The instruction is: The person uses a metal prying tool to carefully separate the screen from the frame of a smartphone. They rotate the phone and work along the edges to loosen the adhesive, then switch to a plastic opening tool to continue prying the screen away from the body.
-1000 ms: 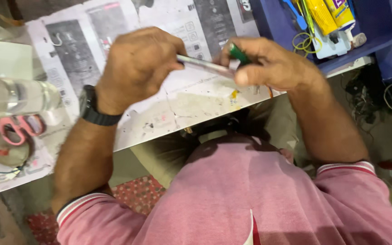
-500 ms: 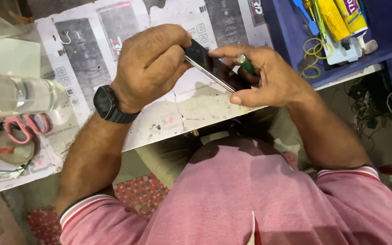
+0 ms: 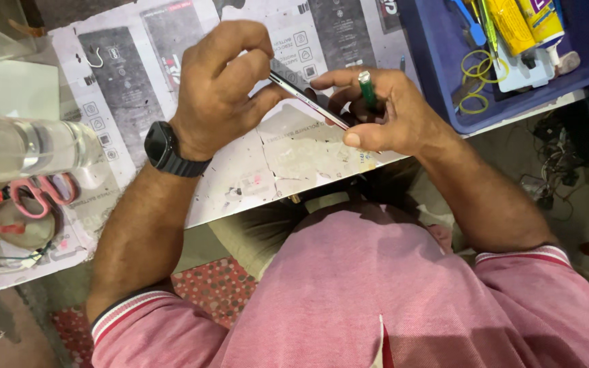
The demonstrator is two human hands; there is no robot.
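Change: since half a second ago both hands have stayed closed on the phone, which has tilted a little, its upper end still under the left fingers.
Left hand: the left hand [image 3: 223, 85], a black watch [image 3: 163, 148] on its wrist, pinches the upper end of the thin dark phone [image 3: 308, 101] between thumb and curled fingers.
Right hand: the right hand [image 3: 383, 112] cradles the phone's lower end with its fingers and also grips a green-handled tool [image 3: 367, 92], held upright against the index finger.
Phone: seen edge-on, slanting down from left to right, lifted just above the worktop [image 3: 294, 157] between the two hands.
Worktop: covered with printed paper sheets, torn near the front edge.
Left side: pink-handled scissors [image 3: 39, 194] lie beside a clear plastic bottle [image 3: 25, 146].
Right side: a blue tray [image 3: 444, 75] holds yellow rubber bands [image 3: 475, 82] and glue tubes [image 3: 526, 24].
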